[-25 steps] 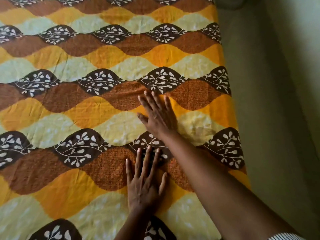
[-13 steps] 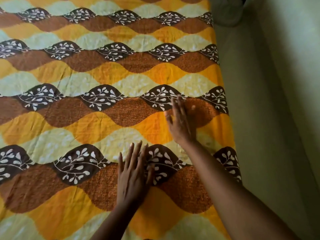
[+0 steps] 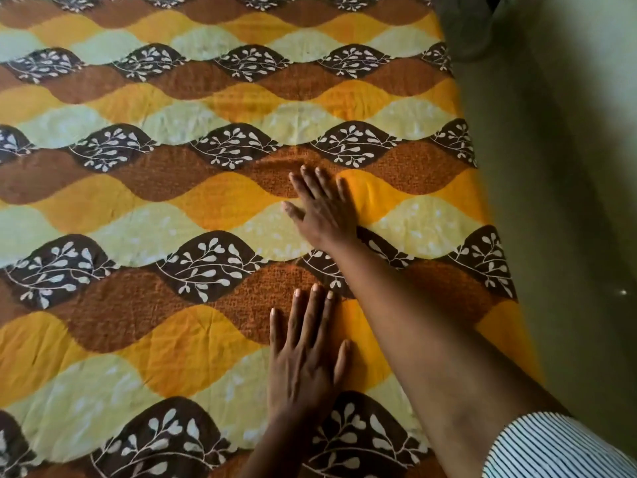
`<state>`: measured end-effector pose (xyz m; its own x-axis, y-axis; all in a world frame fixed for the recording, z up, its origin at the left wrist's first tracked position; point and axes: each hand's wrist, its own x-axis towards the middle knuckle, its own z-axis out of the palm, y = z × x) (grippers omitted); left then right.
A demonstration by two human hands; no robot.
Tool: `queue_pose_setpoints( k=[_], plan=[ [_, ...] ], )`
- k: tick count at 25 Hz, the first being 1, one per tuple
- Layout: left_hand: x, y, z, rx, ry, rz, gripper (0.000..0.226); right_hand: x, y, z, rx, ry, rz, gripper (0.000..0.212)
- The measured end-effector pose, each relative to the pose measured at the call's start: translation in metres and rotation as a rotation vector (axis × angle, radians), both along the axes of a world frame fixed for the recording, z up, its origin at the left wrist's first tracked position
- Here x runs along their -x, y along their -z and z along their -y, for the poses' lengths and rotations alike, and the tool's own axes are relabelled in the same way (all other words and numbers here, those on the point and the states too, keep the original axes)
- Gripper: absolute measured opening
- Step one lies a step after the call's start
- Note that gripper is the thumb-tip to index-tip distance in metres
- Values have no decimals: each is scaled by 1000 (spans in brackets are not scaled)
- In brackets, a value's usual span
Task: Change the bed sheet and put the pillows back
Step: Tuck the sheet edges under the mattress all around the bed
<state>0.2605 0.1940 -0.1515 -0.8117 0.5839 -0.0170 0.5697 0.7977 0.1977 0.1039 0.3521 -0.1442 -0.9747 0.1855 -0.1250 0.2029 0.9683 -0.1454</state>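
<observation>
Two hands lie palm-down on the bed sheet [image 3: 138, 188], which is spread flat over the bed with its wave-and-leaf print up. Right hand [image 3: 322, 210]: fingers straight, slightly fanned, pressed on the orange and brown bands near the sheet's right edge. Left hand [image 3: 305, 367]: fingers straight and close together, thumb out, flat on the cloth nearer the body (just beside the right forearm). Striped sleeve [image 3: 551, 446] covers the right upper arm.

The right hand [image 3: 322, 210] slides back left, away from the bed sheet's [image 3: 138, 208] right edge; the left hand [image 3: 303, 360] draws back slightly toward the person.
</observation>
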Motion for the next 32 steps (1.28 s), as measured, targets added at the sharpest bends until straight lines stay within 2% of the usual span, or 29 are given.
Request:
queue_pose_setpoints(
  k=[6, 12, 18, 23, 27, 29, 31, 32],
  plan=[
    [10, -10, -6, -51, 21, 0, 63, -19, -8, -86, -77, 232, 12, 63],
    [35, -10, -111, -48, 214, -10, 66, -50, -8, -161, 36, 474, -44, 66],
    [30, -1, -122, -22, 189, -22, 66, -97, -2, -187, 494, 770, -75, 77],
    [27, -6, -127, -10, 191, -8, 69, -170, 2, -185, 1018, 854, -50, 69],
    [27, -4, -126, 13, 192, 17, 72, -219, -2, -165, 1224, 900, -20, 61],
    [28, -6, -127, 16, 202, 35, 75, -234, -10, -157, 1091, 977, 3, 57],
    [28, -13, -131, -96, 178, 143, 80, -234, -28, -134, 685, 971, -136, 52],
    [26, -17, -129, -193, 131, 226, 83, -229, -37, -115, 533, 867, -248, 49]
  ],
)
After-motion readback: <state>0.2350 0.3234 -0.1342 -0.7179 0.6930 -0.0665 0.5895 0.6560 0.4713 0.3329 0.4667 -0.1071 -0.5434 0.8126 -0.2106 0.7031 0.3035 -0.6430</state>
